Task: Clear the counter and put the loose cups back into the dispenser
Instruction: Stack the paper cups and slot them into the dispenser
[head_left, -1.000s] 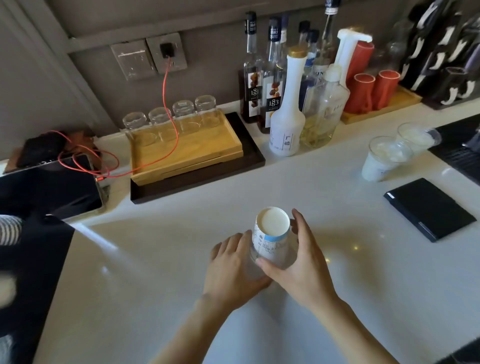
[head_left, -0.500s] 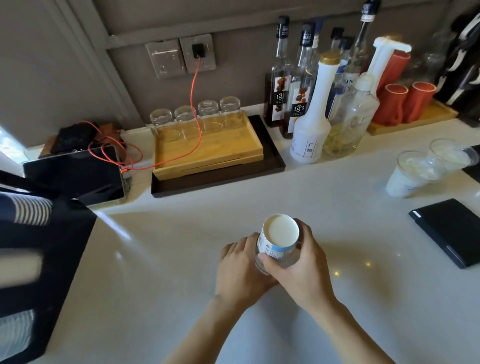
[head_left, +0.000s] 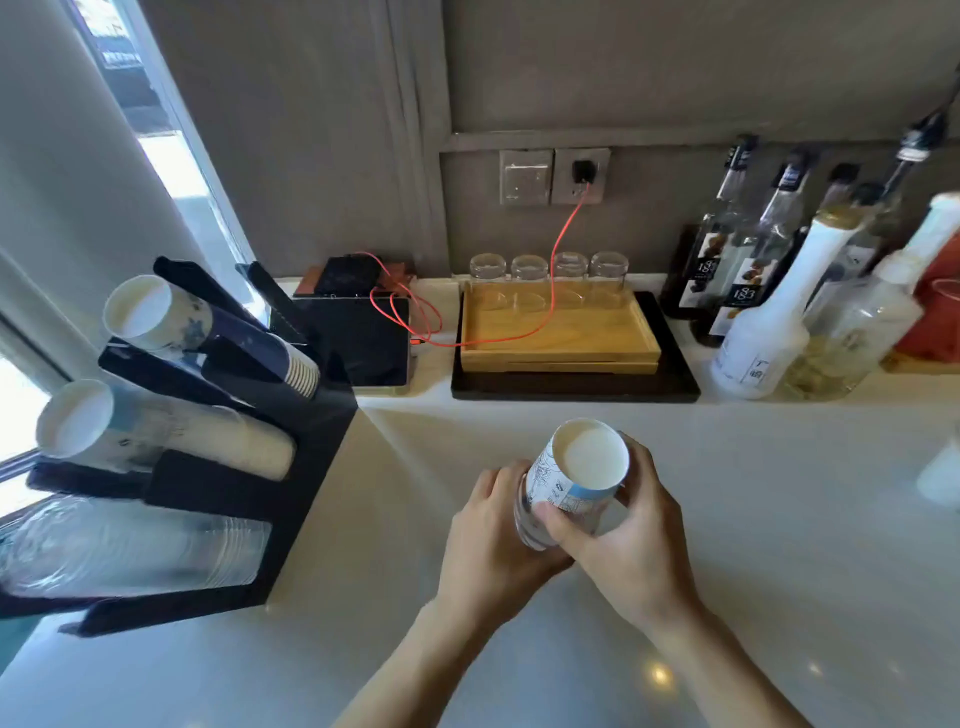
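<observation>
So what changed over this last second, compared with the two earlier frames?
The view swung left, bringing the black cup dispenser into frame. The cups and dark pad that lay to the right have left the frame. The paper cup is unchanged, bottom up, gripped by the left hand and right hand above the counter.

— What's on the counter (head_left: 727, 545) in front of you?

— A pale, glossy top. At my far left stands the black dispenser (head_left: 306, 467), cup stacks lying in its slots. Behind it, against the wall, a dark tablet (head_left: 358, 338) with a red cable (head_left: 545, 312) looping across.

— And the middle?

— A black tray (head_left: 571, 384) carrying a wooden tray (head_left: 558, 338), four upturned glasses (head_left: 548, 270) along its back edge.

— To your right?

— Bottles (head_left: 748, 270) crowd the wall: dark-labelled syrups, a white bottle (head_left: 769, 322), a clear jug (head_left: 852, 332). A blurred cup (head_left: 940, 475) sits at the right edge.
</observation>
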